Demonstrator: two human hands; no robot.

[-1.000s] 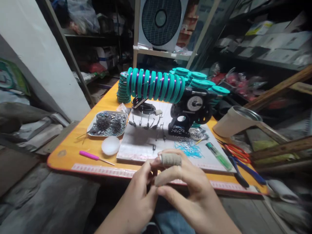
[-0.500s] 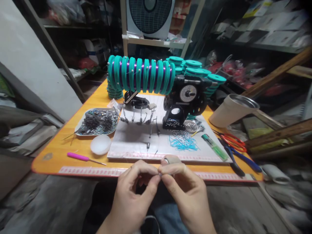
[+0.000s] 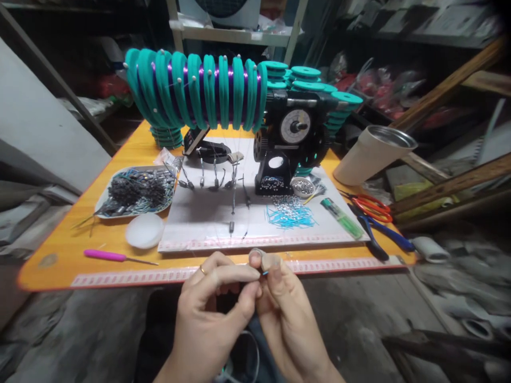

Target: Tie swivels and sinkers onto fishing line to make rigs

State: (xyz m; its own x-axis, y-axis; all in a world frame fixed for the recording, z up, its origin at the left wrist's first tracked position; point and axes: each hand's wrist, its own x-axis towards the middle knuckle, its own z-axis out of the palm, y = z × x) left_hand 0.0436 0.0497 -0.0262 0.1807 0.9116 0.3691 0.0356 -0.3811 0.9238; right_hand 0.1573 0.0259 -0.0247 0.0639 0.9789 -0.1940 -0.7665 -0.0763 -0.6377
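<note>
My left hand (image 3: 211,303) is closed in a pinch just off the table's front edge, a ring on one finger. What its thumb and fingertip hold is too small to make out. Touching it, my right hand (image 3: 289,308) pinches a small blue tube (image 3: 265,273); only a short end of it shows. A pale wrap covers one finger of that hand. Beyond the hands, a white board (image 3: 191,226) carries a pile of thin blue tubes (image 3: 291,217) mixed with small silvery beads. Dark weights on lines (image 3: 231,227) lie on the board's left half.
Teal spools (image 3: 199,90) with purple line sit on a black winding device (image 3: 293,127). At left are a heaped tray (image 3: 98,210), a white bowl (image 3: 144,231) and a pink-handled tool (image 3: 104,255). Orange-handled scissors (image 3: 373,207), blue-handled pliers (image 3: 393,236) and a white cup (image 3: 369,157) stand right.
The view has shifted, so the table appears higher and further left. My right hand has turned, its thumb now pointing up, and a blue tube end shows between its fingers.
</note>
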